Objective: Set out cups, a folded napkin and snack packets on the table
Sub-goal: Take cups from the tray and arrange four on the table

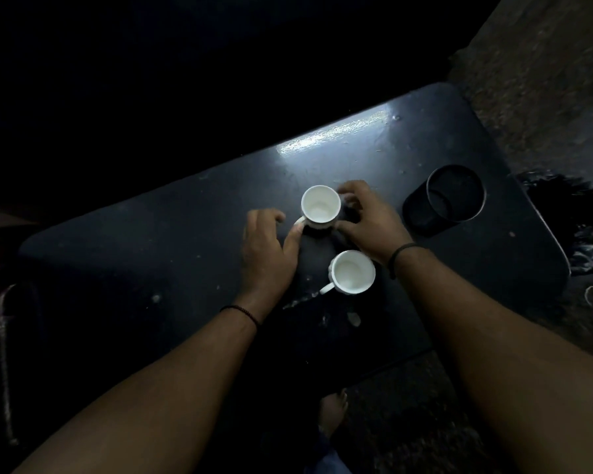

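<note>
Two white cups stand upright and empty on the dark table (151, 254). The far cup (320, 206) sits mid-table, its handle pointing to the near left. My left hand (267, 251) is beside it, the thumb touching the handle and the fingers spread. My right hand (370, 220) curves around the cup's right side, fingers near the rim and thumb at its base. The near cup (351, 271) stands just below my right wrist, untouched. No napkin or snack packets show in the dim light.
A black cylindrical container (454, 196) stands open at the table's right end. A dark plastic bag (582, 241) lies on the floor beyond that end. A metal chair frame (6, 354) stands at the left. My bare foot (332, 412) shows under the near edge.
</note>
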